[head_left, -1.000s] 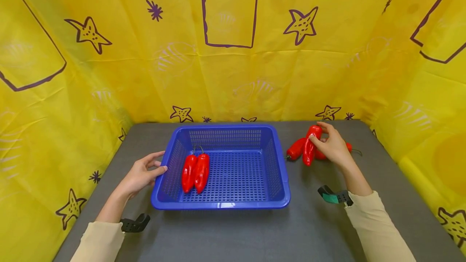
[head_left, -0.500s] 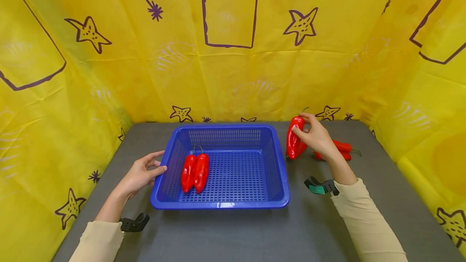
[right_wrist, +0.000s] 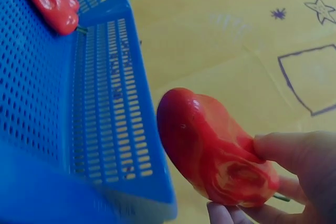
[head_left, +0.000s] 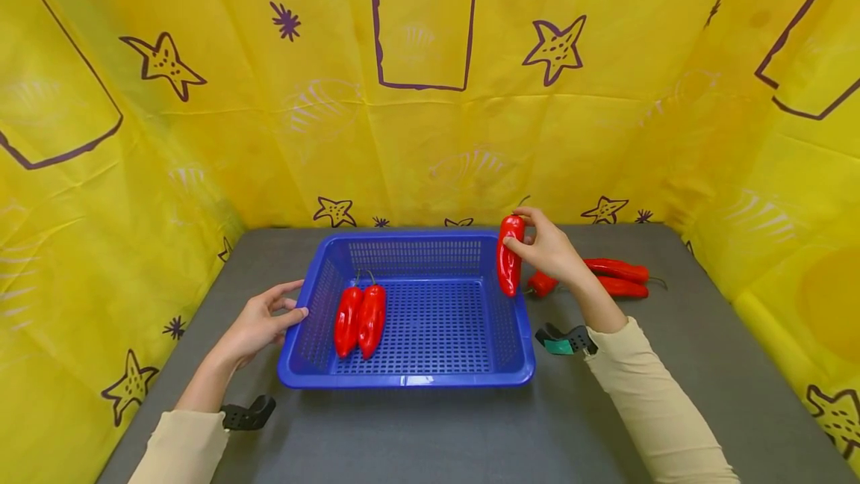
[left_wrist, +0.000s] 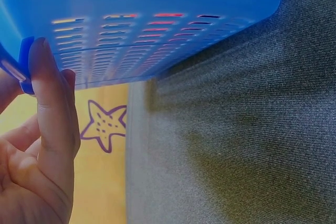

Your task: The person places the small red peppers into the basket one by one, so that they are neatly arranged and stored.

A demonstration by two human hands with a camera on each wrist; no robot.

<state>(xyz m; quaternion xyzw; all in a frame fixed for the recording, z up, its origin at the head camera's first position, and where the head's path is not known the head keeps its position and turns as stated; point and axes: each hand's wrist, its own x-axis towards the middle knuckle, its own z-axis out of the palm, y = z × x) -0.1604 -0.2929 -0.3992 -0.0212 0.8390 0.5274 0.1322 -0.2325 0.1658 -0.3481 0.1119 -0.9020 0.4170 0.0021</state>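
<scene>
My right hand (head_left: pixel 547 246) pinches a long red pepper (head_left: pixel 510 256) near its stem end, its tip pointing down over the right rim of the blue plastic basket (head_left: pixel 406 379). The right wrist view has this pepper (right_wrist: pixel 210 145) between thumb and fingers beside the slotted basket wall. My left hand (head_left: pixel 258 325) grips the basket's left rim, thumb on top; the left wrist view shows the thumb (left_wrist: pixel 46 93) at the rim from outside. Inside the basket, two red peppers (head_left: pixel 372 320) lie side by side on the left, stems toward the back.
Several more red peppers (head_left: pixel 614 270) lie on the grey table (head_left: pixel 416 439) right of the basket, partly hidden by my right hand and forearm. A yellow cloth (head_left: pixel 430 155) with drawn stars hangs behind the table and along both sides.
My right hand has lifted the pepper from the group and carried it left to the basket's right rim. My left hand stays at the left rim.
</scene>
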